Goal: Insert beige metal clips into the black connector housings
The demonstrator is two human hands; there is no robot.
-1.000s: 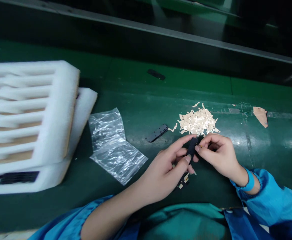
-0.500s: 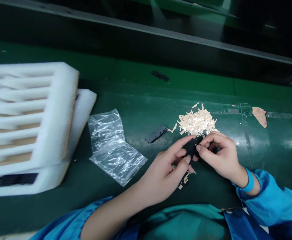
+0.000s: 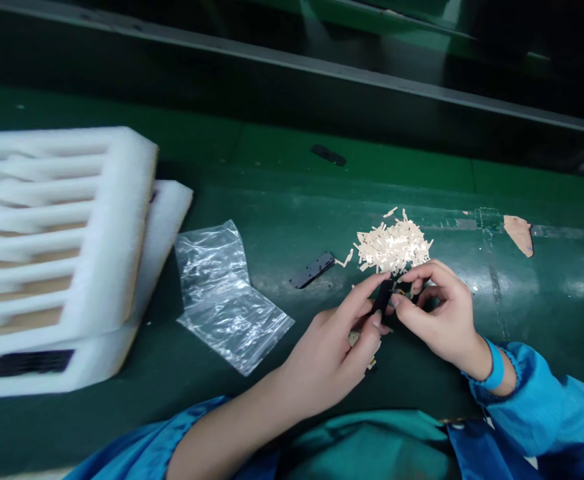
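My left hand (image 3: 345,340) pinches a small black flat part (image 3: 383,295) between thumb and fingers. My right hand (image 3: 437,310) meets it from the right, its thumb and forefinger closed at the part's upper end on something tiny that I cannot make out. Just beyond the hands lies a pile of small pale strips (image 3: 393,244). Another black flat part (image 3: 313,269) rests on the green belt (image 3: 282,213) to the left of the pile. A few pale bits lie under my left hand.
A crumpled clear plastic bag (image 3: 222,293) lies left of centre. Two stacked white foam trays (image 3: 62,247) fill the left side, with black parts in the lower one. A third black part (image 3: 328,155) lies farther back. A torn tape patch (image 3: 519,233) marks the belt at right.
Both hands have stayed together on the black part, shifting slightly up toward the pile. The view has drifted a little downward.
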